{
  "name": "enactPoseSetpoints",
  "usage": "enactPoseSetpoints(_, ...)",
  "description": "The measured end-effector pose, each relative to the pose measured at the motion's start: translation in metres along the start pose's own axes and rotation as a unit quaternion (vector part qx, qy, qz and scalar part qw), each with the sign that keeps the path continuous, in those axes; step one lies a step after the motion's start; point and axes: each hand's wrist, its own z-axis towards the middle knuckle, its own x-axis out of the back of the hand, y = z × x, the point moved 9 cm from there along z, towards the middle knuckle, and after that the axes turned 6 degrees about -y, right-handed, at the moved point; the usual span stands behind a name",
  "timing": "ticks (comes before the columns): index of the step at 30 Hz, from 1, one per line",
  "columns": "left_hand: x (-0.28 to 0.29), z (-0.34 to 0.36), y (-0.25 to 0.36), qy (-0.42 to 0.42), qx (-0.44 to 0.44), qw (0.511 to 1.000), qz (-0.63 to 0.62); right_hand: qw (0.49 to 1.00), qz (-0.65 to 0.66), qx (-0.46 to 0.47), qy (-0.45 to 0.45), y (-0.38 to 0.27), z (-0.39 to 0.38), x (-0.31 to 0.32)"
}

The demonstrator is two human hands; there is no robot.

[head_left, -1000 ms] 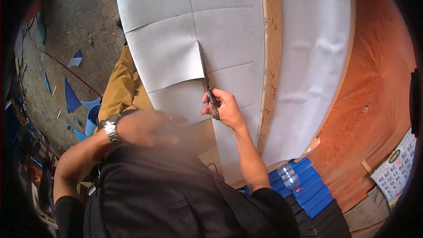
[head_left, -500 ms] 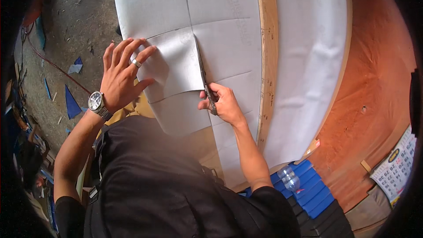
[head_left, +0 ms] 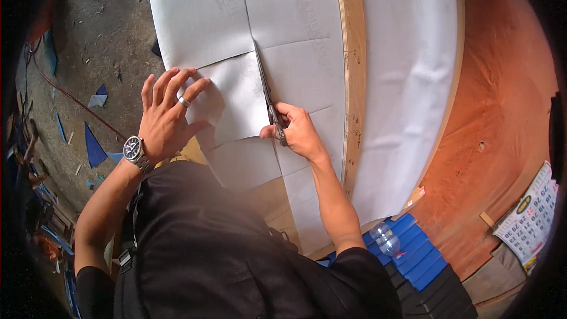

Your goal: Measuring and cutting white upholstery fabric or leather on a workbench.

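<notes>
My right hand is closed on dark scissors, whose narrow blades lie along a drawn lengthwise line on a white sheet. The blades look nearly together, and their tip reaches just beyond a crossing line. To the left of the blades, a rectangular flap of the sheet lifts a little, with dark gaps along its far edge. Spread fingers of my left hand rest on the flap's left side, the thumb apart from them.
A marked wooden strip lies lengthwise over the sheet. Orange-brown material spreads at the right, near a calendar. A clear plastic bottle lies on blue folded material. Blue scraps litter the floor.
The scissors have advanced away from me along the line, their tip passing the crossing line. My left hand stays on the flap, and the whole view has shifted slightly.
</notes>
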Motion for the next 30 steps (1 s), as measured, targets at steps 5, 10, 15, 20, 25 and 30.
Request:
enactPoseSetpoints(5, -0.002, -0.001, -0.001, -0.004, -0.008, 1.0, 0.001, 0.992, 0.119, -0.031, -0.002, 0.003, 0.004, -0.001)
enactPoseSetpoints(10, -0.002, -0.003, -0.004, -0.004, -0.014, 1.0, 0.001, 0.998, 0.059, -0.009, -0.012, -0.019, 0.021, 0.01)
enactPoseSetpoints(15, -0.004, -0.003, -0.005, 0.002, -0.019, 1.0, -0.014, 1.0, 0.029, 0.001, 0.011, -0.034, 0.031, 0.016)
enactPoseSetpoints(20, -0.004, -0.003, -0.007, 0.009, -0.025, 1.0, -0.006, 0.998, 0.05, 0.001, 0.024, -0.034, 0.032, 0.015)
enactPoseSetpoints(25, -0.001, -0.002, -0.007, 0.015, -0.03, 0.999, -0.002, 0.981, 0.195, -0.01, -0.011, -0.038, 0.042, 0.015)
enactPoseSetpoints(30, -0.002, -0.001, -0.008, -0.005, -0.021, 1.0, -0.013, 0.998, 0.045, -0.005, -0.038, -0.055, 0.065, 0.024)
